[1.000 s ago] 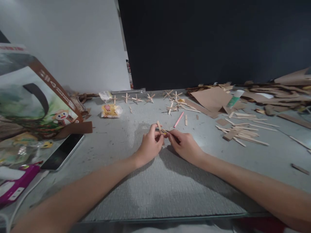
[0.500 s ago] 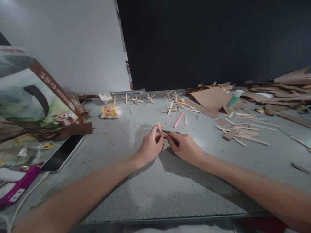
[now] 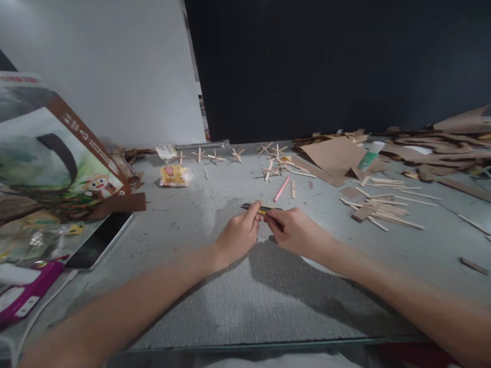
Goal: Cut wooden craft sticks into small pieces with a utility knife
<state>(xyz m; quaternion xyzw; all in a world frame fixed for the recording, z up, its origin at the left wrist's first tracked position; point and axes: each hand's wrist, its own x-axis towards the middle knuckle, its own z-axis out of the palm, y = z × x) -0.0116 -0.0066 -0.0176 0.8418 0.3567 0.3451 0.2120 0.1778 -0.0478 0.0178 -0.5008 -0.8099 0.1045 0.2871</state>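
Note:
My left hand (image 3: 238, 232) and my right hand (image 3: 297, 229) meet just above the middle of the table. My right hand is closed on a slim black-and-yellow utility knife (image 3: 264, 209), whose dark tip points left past my left fingers. My left hand is closed, its thumb and forefinger pinching a small wooden stick that is mostly hidden behind the fingers and lies against the knife. Beyond the hands lie a pink patterned pen-like stick (image 3: 282, 189) and a short wooden stick piece (image 3: 293, 189).
Several small crossed-stick pieces (image 3: 237, 155) stand along the back, near a yellow packet (image 3: 174, 176). At right are loose wooden sticks (image 3: 387, 209), cardboard (image 3: 333, 156) and a green-and-white tube (image 3: 370, 156). On the left are a phone (image 3: 100, 243), a purple power strip (image 3: 30, 291) and a printed bag (image 3: 57, 153).
The wooden stick that stood up from my left fingers has tipped down and is now mostly hidden. My left thumb has come up over the knife, and the knife's yellow part now shows.

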